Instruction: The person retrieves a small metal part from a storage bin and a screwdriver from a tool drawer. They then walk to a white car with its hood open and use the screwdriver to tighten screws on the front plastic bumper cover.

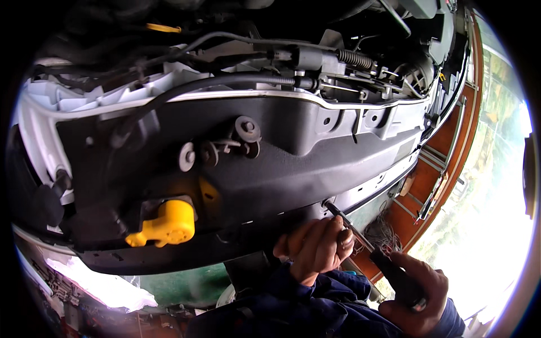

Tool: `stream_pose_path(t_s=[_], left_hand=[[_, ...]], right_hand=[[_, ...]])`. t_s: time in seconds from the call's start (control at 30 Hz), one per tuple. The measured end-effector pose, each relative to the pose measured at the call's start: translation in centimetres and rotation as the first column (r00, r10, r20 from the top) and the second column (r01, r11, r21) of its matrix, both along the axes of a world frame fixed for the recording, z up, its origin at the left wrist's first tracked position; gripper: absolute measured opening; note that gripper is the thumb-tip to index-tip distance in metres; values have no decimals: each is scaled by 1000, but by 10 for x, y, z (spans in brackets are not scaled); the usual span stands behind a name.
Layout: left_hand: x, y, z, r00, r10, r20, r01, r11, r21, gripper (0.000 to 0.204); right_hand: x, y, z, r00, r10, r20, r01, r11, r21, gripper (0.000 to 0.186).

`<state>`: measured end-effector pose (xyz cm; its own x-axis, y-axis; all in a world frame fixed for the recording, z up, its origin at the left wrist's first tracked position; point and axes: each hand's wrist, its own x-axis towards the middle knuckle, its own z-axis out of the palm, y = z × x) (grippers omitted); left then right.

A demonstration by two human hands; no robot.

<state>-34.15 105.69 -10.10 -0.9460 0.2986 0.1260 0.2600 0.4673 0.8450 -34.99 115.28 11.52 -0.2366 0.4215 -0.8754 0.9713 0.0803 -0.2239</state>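
My right hand [420, 290] grips the black handle [394, 279] of a long-shafted tool. The slim metal shaft [360, 239] runs up-left to a fastener [327, 205] at the lower edge of a black vehicle panel [270, 180]. My left hand [313, 248] is curled closed just beside and below the upper part of the shaft; what its fingers hold is hidden. Left on the panel are a yellow cap-like fitting [174, 222] and several round washer-headed bolts [247, 127].
Cables, a spring [355, 59] and a white structural frame [62, 98] lie along the top of the panel. At the right stands a reddish-brown structure [442, 169] with metal rails and tangled wire [383, 234], beside a bright area. Below left are white sheeting [96, 281] and a green surface [180, 287].
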Motion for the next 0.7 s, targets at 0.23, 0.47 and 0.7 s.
stream_pose_path(t_s=[0.23, 0.47, 0.7], left_hand=[[8, -16, -9, 977, -211, 19, 212, 976, -57, 22], [4, -39, 7, 927, -355, 120, 302, 897, 323, 31], [43, -68, -19, -161, -515, 842, -209, 852, 480, 34]], right_hand=[[-4, 12, -8, 992, 104, -74, -105, 994, -12, 66], [6, 38, -3, 676, 729, -109, -718, 685, 125, 60], [0, 41, 12, 441, 893, 92, -897, 442, 16, 63]])
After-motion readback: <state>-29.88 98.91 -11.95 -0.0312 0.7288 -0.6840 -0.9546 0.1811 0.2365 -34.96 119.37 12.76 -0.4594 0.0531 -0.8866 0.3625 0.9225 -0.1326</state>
